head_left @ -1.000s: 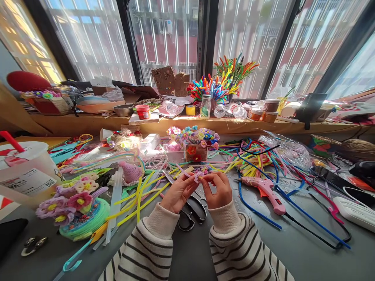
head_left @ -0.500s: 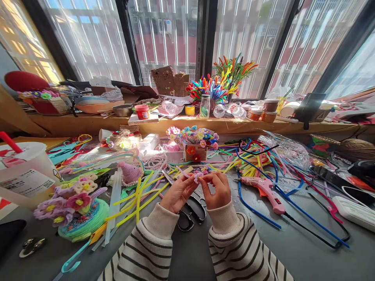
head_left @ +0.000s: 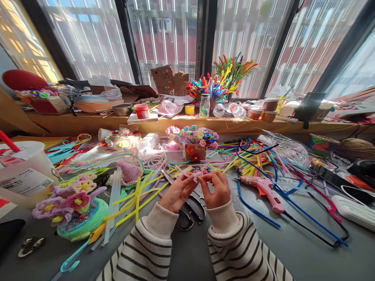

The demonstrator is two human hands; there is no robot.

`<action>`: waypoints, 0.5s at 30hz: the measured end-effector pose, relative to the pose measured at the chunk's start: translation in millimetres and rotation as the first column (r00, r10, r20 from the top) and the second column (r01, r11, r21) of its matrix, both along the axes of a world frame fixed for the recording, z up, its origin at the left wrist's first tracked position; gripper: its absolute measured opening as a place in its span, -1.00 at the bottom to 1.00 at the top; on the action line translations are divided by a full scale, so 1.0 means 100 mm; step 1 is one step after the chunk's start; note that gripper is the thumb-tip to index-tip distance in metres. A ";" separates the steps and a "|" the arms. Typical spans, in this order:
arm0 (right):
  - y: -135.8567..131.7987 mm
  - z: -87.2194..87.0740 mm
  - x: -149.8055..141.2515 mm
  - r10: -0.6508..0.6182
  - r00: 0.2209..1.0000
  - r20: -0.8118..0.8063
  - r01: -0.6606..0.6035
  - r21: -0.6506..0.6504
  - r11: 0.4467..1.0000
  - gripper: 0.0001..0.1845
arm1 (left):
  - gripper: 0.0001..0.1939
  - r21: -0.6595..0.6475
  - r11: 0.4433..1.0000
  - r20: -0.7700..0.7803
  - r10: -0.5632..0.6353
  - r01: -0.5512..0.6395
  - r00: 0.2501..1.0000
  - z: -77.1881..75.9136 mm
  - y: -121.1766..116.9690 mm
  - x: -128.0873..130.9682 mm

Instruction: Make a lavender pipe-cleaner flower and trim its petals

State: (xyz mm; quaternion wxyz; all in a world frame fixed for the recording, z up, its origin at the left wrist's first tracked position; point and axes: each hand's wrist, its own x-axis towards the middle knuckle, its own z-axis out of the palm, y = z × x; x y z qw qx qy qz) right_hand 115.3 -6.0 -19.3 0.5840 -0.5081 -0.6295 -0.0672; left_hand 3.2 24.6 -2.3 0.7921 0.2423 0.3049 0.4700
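Clock directions are read from the lilac pipe-cleaner piece, which is held up off the table, mid-view, with 12 towards the windows. The left hand pinches it between thumb and fingers from 8 o'clock; the right hand grips its near edge from 4, fingertips drawn together on it. The piece seems partly shaped: its head is bunched and curled, while a straight tail sticks out at 10, apparently unworked. Whether the curls are fastened, or what else is left, cannot be told.

At 12, a twine-wrapped box bears small flowers that look finished. Black-handled scissors lie with their handles at 6, a pink glue gun at 3, yellow pipe cleaners towards 8.
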 end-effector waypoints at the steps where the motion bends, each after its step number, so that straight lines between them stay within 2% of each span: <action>1: 0.00 0.00 0.00 0.000 1.000 0.002 0.000 -0.001 1.000 -0.92 | -0.91 0.000 1.000 -0.001 0.003 -0.003 1.000 0.00 0.00 0.00; 15: 0.03 -0.01 0.01 -0.023 0.998 -0.054 0.027 0.087 0.996 -0.91 | -0.87 -0.050 0.997 0.005 0.055 -0.055 0.998 0.04 -0.01 -0.01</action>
